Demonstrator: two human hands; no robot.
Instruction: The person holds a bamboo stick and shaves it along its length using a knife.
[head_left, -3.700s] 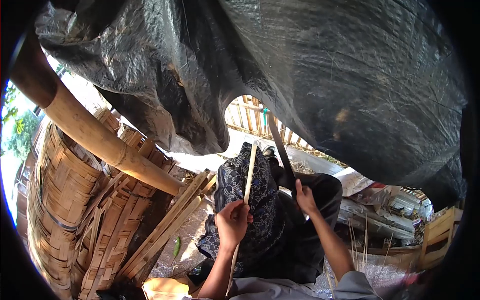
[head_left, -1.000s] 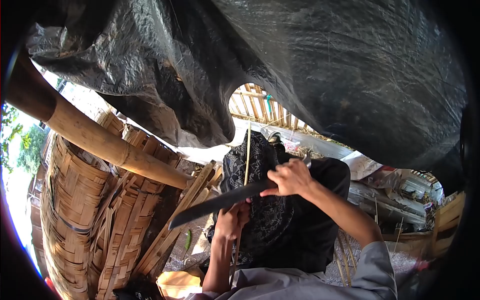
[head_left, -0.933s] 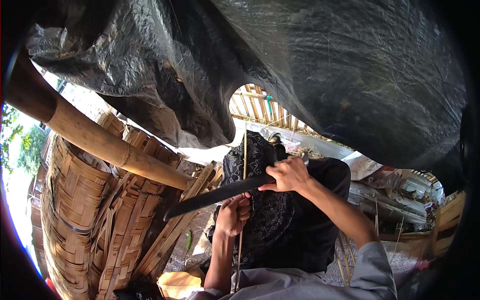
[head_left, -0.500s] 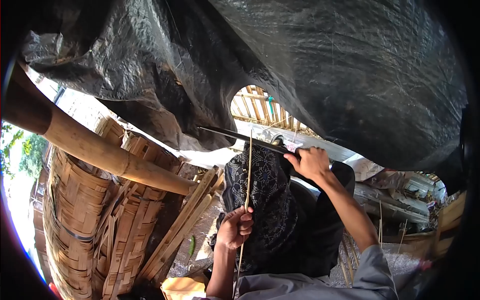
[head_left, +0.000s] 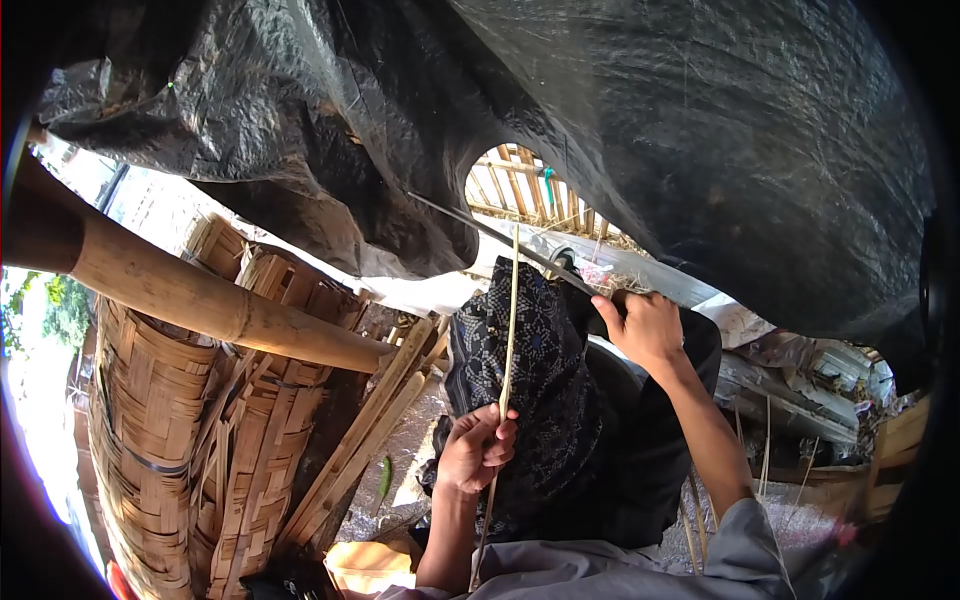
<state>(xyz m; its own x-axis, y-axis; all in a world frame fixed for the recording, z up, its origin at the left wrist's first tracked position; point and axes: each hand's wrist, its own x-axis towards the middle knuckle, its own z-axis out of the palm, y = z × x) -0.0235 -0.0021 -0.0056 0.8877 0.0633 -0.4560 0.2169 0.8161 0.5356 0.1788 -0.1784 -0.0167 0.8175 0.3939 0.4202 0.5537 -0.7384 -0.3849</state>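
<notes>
L hand [head_left: 478, 447] closed on pale thin strip [head_left: 509, 345], pinched approx. midway — upper length rises past top edge of patterned cloth [head_left: 545, 345], lower runs below fist. R hand [head_left: 645, 330] curled round near end of long blade [head_left: 540, 263], crossing strip nr its tip — contact unclear.

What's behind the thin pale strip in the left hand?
Mostly patterned dark cloth, visible on both sides of the strip. Whatever lies beneath the cloth is covered, and the left hand hides the patch directly behind it.
</notes>
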